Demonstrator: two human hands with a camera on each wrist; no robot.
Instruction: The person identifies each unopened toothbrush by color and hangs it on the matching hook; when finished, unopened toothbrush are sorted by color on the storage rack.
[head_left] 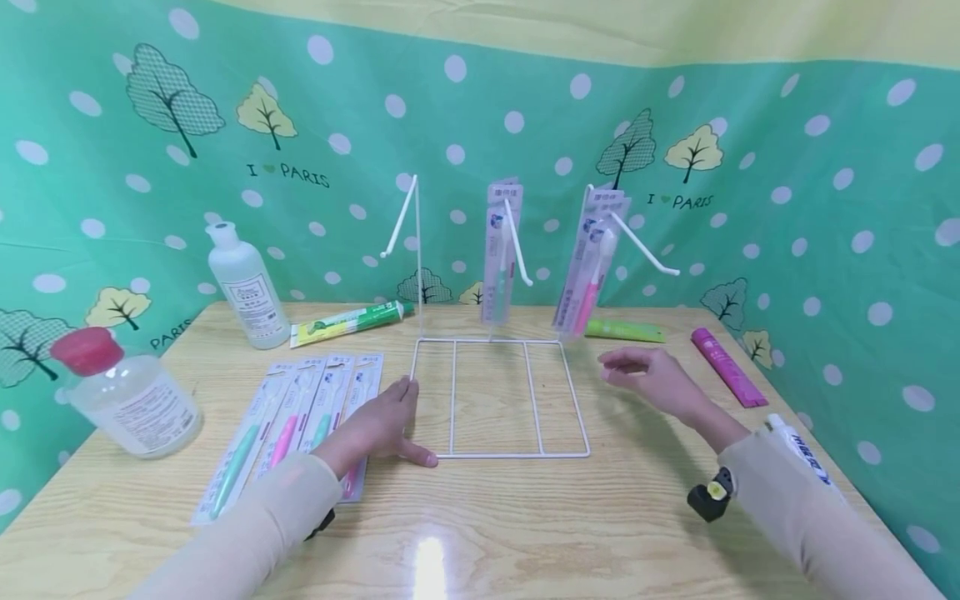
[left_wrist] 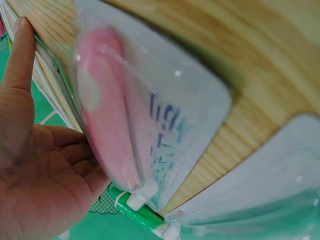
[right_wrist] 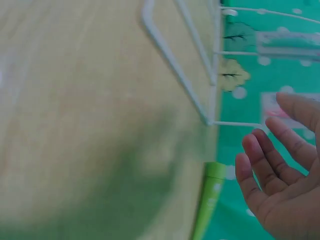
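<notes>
A white wire rack (head_left: 498,456) with three hooks stands on the table. My left hand (head_left: 382,421) is at its left front corner, fingers along the side and thumb reaching to the front bar. That hand (left_wrist: 45,165) looks extended in the left wrist view, beside a packaged pink toothbrush (left_wrist: 107,110). My right hand (head_left: 648,375) hovers right of the rack, holding nothing; its fingers (right_wrist: 257,160) are loosely bent in the right wrist view. Packaged toothbrushes hang from the middle hook (head_left: 501,258) and the right hook (head_left: 588,287). The left hook (head_left: 400,218) bears nothing.
Several packaged toothbrushes (head_left: 258,433) lie left of the rack. A red-capped bottle (head_left: 142,404) and a white bottle (head_left: 247,287) stand farther left. Toothpaste tubes lie around: yellow-green (head_left: 348,322), light green (head_left: 626,331), magenta (head_left: 727,367) and white (head_left: 798,450).
</notes>
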